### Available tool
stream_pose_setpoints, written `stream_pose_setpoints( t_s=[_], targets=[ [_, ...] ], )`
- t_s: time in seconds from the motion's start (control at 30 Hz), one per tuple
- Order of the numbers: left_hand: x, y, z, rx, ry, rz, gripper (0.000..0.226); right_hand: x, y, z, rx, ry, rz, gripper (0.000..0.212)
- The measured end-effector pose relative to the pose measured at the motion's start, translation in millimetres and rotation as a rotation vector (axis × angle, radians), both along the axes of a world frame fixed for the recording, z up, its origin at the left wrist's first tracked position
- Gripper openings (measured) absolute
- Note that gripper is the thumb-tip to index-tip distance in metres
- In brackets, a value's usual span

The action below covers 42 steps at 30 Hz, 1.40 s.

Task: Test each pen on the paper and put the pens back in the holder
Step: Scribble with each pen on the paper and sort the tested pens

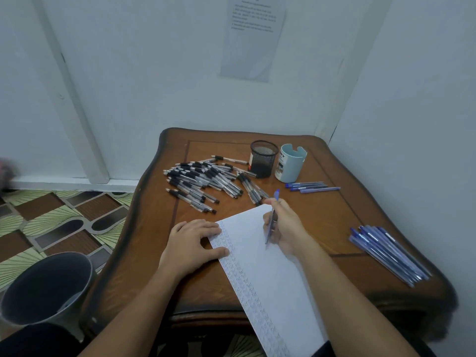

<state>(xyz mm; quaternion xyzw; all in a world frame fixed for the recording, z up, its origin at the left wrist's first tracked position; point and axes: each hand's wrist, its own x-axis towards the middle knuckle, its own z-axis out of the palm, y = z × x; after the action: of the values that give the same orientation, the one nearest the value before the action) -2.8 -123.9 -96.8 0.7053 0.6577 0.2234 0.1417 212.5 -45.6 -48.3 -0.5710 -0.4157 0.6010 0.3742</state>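
Note:
A white sheet of paper [270, 274] lies slanted on the wooden table [334, 217], with rows of small marks down its left edge. My right hand [286, 228] grips a blue pen [272, 220], its tip touching the paper. My left hand [193, 243] rests flat on the sheet's upper left corner, fingers straight. A black mesh holder [263, 158] and a pale blue holder [289, 163] stand at the back of the table. A heap of several clear black-grip pens [206, 181] lies left of them.
Three blue pens [310, 187] lie in front of the pale blue holder. A bundle of several blue pens [389, 253] lies at the table's right edge. A dark bucket [49, 287] stands on the patterned floor to the left. Walls close in behind and to the right.

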Motion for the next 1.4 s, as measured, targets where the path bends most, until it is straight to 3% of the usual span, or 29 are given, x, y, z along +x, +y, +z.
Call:
stream_pose_setpoints(
  t_s=[0.07, 0.23, 0.37, 0.5, 0.7, 0.93, 1.17, 1.27, 1.4],
  targets=[
    [-0.9, 0.2, 0.1, 0.007, 0.010, 0.002, 0.101, 21.2, 7.7, 7.8, 0.054, -0.148, 0.020, 0.027],
    [1.1, 2.2, -0.5, 0.021, 0.017, 0.010, 0.096, 114.6, 16.3, 22.3, 0.349, -0.814, 0.131, 0.022],
    [2.3, 3.2, -2.0, 0.043, 0.012, 0.016, 0.103, 186.3, 11.1, 32.4, 0.293, -1.081, 0.136, 0.040],
    [2.9, 4.2, -2.0, 0.052, 0.005, 0.021, 0.105, 222.0, -0.5, 33.9, 0.186, -1.136, 0.176, 0.022],
    [3.2, 5.8, -5.4, 0.062, 0.005, 0.023, 0.098, 223.5, 0.2, 37.3, 0.231, -1.101, 0.128, 0.020],
    [3.0, 6.3, -5.2, 0.061, -0.001, 0.025, 0.093, 169.9, 45.5, 21.6, 0.432, -1.064, 0.096, 0.028],
    [3.2, 6.2, -1.6, 0.020, 0.017, 0.015, 0.096, 106.8, 103.1, 4.2, 0.230, -1.174, 0.194, 0.056],
    [2.9, 6.3, -0.6, 0.012, 0.020, 0.013, 0.098, 101.6, 113.4, -3.5, 0.205, -1.211, 0.212, 0.046],
    [0.5, 7.3, -2.7, 0.025, 0.030, 0.018, 0.095, 105.0, 104.4, -10.5, 0.343, -1.272, 0.180, 0.016]
  ],
)
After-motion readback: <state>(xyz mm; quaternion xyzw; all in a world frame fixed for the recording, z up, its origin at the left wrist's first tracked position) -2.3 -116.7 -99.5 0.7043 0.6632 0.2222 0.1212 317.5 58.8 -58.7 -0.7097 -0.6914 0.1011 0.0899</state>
